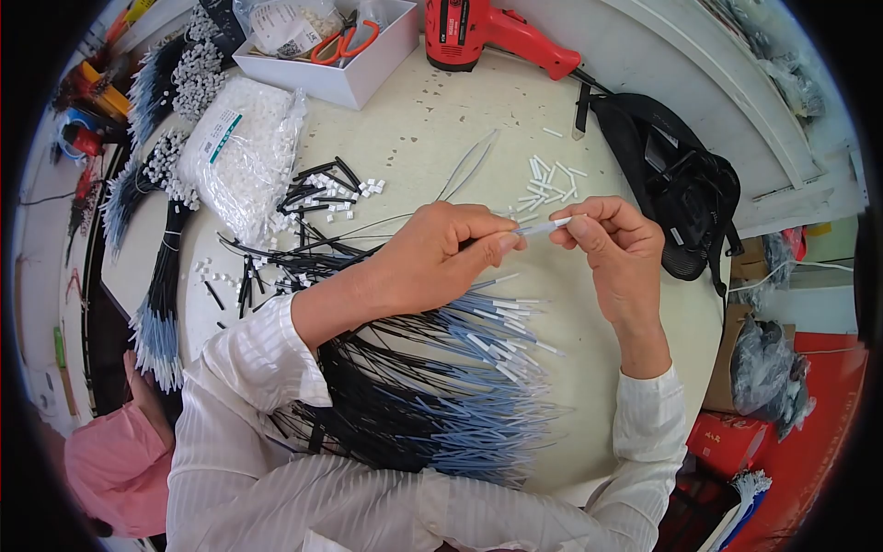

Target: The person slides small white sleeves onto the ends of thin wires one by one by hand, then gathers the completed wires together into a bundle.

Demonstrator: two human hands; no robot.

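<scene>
Pinched in my left hand [432,253] is a thin wire with a pale blue-grey end [532,229] that points right. My right hand [614,248] closes thumb and fingers on a small white tube [562,222] at the tip of that wire. Whether the tube sits around the wire or only touches it, I cannot tell. Below both hands lies a large bundle of black wires [377,391] with blue-grey ends, some tipped with white tubes [501,354]. Just beyond my right hand, several loose white tubes [550,181] are scattered on the table.
Black tube pieces and small white connectors [336,191] lie left of centre. Behind them are a plastic bag of white parts [244,152] and a white box [372,69] with orange-handled scissors [345,44]. A red heat gun [501,35], a black bag [676,189] and tied wire bundles [164,267] surround the workspace.
</scene>
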